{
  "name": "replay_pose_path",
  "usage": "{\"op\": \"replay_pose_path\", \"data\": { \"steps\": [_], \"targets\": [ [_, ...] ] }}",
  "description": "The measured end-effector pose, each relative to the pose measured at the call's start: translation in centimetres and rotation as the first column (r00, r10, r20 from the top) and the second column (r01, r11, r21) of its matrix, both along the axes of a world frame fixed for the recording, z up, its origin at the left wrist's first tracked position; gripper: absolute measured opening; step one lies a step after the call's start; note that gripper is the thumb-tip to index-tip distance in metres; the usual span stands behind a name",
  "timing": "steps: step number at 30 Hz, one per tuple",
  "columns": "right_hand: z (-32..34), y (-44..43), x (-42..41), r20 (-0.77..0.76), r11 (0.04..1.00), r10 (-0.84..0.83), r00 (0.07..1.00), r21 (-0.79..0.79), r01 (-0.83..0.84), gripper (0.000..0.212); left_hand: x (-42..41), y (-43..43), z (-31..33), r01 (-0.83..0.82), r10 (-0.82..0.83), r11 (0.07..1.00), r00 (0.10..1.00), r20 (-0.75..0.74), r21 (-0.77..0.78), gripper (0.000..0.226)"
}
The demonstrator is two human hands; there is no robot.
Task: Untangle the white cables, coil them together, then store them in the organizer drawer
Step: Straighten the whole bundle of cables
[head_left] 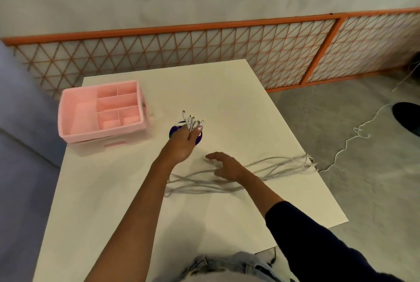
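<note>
Noting one pink plastic organizer (68, 111) sitting far left on the white table (227, 90), showing six straight-walled compartments on top, one long and five smaller, with one paler drawer (113, 144) with a slot handle lying beneath. Gripping a fanned bunch of several white plug ends (189, 120) in the left hand (181, 143), fingers curled round them, holding the bunch above one dark round disc (175, 130). Spreading the right hand (225, 165), fingers loose and apart, over the thin grey-white cables (284, 160) lying in long tangled loops at near right and trailing to the table's right edge; not managing to count the strands.
</note>
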State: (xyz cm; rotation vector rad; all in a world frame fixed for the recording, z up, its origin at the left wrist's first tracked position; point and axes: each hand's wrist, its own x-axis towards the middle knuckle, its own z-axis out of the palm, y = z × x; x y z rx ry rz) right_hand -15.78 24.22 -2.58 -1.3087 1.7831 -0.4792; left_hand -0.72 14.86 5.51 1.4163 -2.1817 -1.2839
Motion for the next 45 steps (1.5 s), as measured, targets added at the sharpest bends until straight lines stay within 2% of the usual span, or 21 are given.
{"op": "replay_pose_path", "data": {
  "steps": [1,3,6,8,9,11,12,14,20,24,27,32,39,42,45],
  "targets": [
    [0.3,-0.5,1.6,0.023,0.986,0.153,0.988,0.058,-0.154,0.069,0.5,-0.3,0.4,-0.026,0.025,1.0,0.999,-0.041,-0.007,0.049],
    [1.1,-1.3,4.7,0.066,0.934,0.333,0.94,0.116,-0.339,0.087,1.5,-0.7,1.1,-0.075,0.07,0.997,0.991,-0.116,-0.033,0.05],
    [2.6,-2.4,9.1,0.102,0.916,0.389,0.915,0.064,-0.397,0.107,3.1,-0.8,3.1,-0.168,0.143,0.981,0.964,-0.223,-0.096,0.041],
    [3.7,-3.0,11.3,0.112,0.918,0.391,0.913,0.018,-0.396,0.103,4.1,-1.0,4.0,-0.217,0.18,0.972,0.934,-0.308,-0.092,0.045],
    [4.3,-3.2,12.3,0.132,0.928,0.369,0.92,-0.009,-0.371,0.091,4.7,-1.0,4.5,-0.245,0.202,0.966,0.912,-0.358,-0.08,0.047],
    [5.1,-3.3,14.1,0.19,0.961,0.274,0.943,-0.088,-0.261,0.048,5.7,-1.2,5.4,-0.304,0.255,0.952,0.864,-0.435,-0.047,0.046],
    [5.1,-3.3,14.7,0.194,0.974,0.214,0.957,-0.118,-0.193,0.038,6.2,-1.3,5.9,-0.338,0.286,0.941,0.84,-0.461,-0.031,0.044],
    [4.5,-3.2,15.0,0.126,0.986,0.127,0.984,-0.125,-0.111,0.042,7.2,-1.6,6.8,-0.404,0.331,0.914,0.795,-0.508,-0.037,0.041],
    [1.1,-1.1,9.4,-0.124,0.998,0.024,0.992,0.058,-0.017,0.039,10.4,-2.2,8.4,-0.569,0.431,0.822,0.631,-0.645,-0.008,0.038],
    [0.1,-0.1,6.4,-0.169,0.992,-0.066,0.983,0.095,0.083,0.04,10.5,-1.8,8.1,-0.585,0.461,0.808,0.567,-0.683,0.06,0.037],
    [-0.4,0.9,4.3,-0.23,0.98,-0.088,0.969,0.152,0.125,0.031,11.6,-2.1,8.0,-0.652,0.527,0.751,0.495,-0.691,0.106,0.041],
    [-1.3,3.5,0.0,-0.356,0.952,-0.159,0.921,0.191,0.238,0.041,13.6,-2.8,7.4,-0.726,0.589,0.667,0.375,-0.716,0.169,0.044],
    [-1.6,4.1,-2.2,-0.382,0.932,-0.22,0.898,0.191,0.309,0.041,13.3,-2.7,5.8,-0.729,0.625,0.656,0.379,-0.682,0.196,0.042],
    [-1.9,4.0,-2.8,-0.372,0.929,-0.203,0.906,0.22,0.299,0.038,13.3,-2.2,5.1,-0.717,0.637,0.664,0.393,-0.663,0.213,0.043],
    [-1.9,4.5,-3.5,-0.408,0.933,-0.171,0.897,0.227,0.281,0.031,13.4,-2.0,4.7,-0.716,0.653,0.652,0.363,-0.665,0.25,0.043]
  ]
}}
